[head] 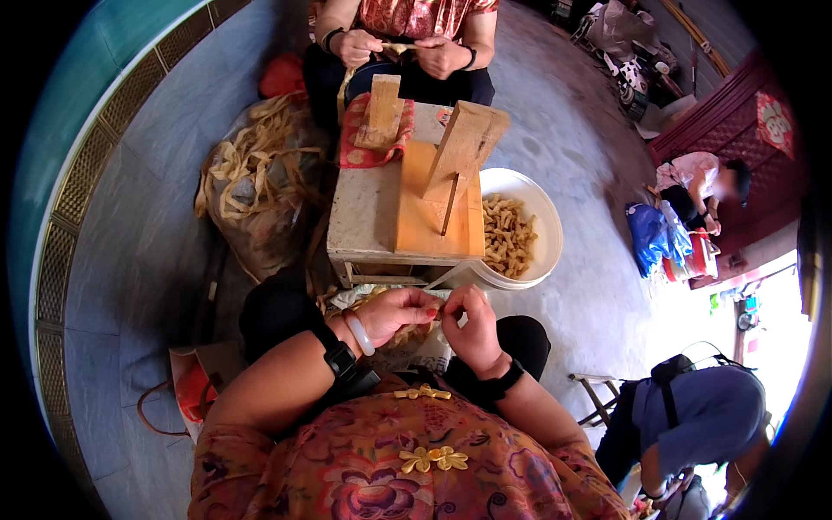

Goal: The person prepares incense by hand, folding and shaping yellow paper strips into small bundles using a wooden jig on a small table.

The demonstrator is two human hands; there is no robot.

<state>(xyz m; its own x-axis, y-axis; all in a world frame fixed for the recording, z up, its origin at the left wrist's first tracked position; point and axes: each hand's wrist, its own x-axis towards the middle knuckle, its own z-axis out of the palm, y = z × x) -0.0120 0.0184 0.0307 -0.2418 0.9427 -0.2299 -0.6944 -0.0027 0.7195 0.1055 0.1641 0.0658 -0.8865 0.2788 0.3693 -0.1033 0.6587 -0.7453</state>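
Note:
My left hand (pixel 398 314), with a pale bangle at the wrist, pinches one end of a small tan strip (pixel 439 311). Thumb and forefinger of my right hand (pixel 473 328) meet at the strip's other side, and the fingers hide most of it. Below them, more tan strips (pixel 409 336) lie by a white printed bag (pixel 416 357) in my lap. Just beyond my hands, a white bucket (pixel 551 244) holds many small knotted tan pieces (pixel 507 234). At the bucket's left stands a low table (pixel 361 221).
A wooden board (pixel 416 227) with an upright block (pixel 465 146) sits on the table, near a smaller wooden stand (pixel 383 110) on red cloth. Left is a bag of strips (pixel 260 169). Opposite, a person's hands (pixel 403 52) hold a strip. Two other people bend at right.

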